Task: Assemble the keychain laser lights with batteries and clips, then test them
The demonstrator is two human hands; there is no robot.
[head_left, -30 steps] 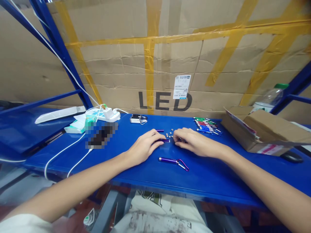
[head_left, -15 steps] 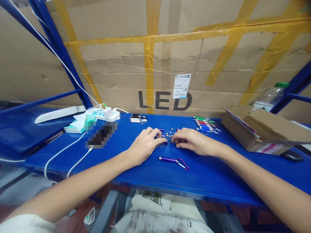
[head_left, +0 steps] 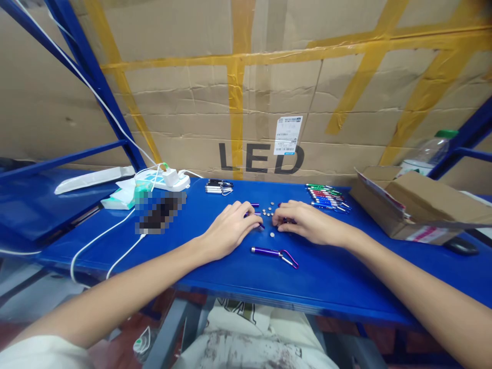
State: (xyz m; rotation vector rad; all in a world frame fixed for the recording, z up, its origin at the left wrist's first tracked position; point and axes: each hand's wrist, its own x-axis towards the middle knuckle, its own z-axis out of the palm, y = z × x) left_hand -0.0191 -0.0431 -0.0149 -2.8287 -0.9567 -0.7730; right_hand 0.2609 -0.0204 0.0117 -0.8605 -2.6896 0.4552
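My left hand point(head_left: 230, 228) is closed around a purple flashlight tube point(head_left: 262, 225), whose end pokes out past the fingertips. More purple parts point(head_left: 253, 205) lie just beyond these fingers, partly covered. Several small silver button cells point(head_left: 268, 212) are scattered between my hands, and a single button cell point(head_left: 272, 234) lies closer to me. My right hand point(head_left: 300, 220) rests on the table with its fingers curled in; what they hold, if anything, is hidden. In front of both hands lies a purple mini flashlight point(head_left: 265, 251) with a carabiner clip point(head_left: 289, 260).
Coloured flashlights point(head_left: 326, 197) lie in a row at the back right, beside an open cardboard box point(head_left: 418, 205). Black and silver flashlights point(head_left: 219, 187) sit at the back. Leftward are a power strip point(head_left: 175, 180), white cables and a blurred dark object point(head_left: 161, 212).
A button cell now shows on the table between my hands, nearer to me. The purple tube in my left hand has tilted slightly. My right hand has barely shifted.
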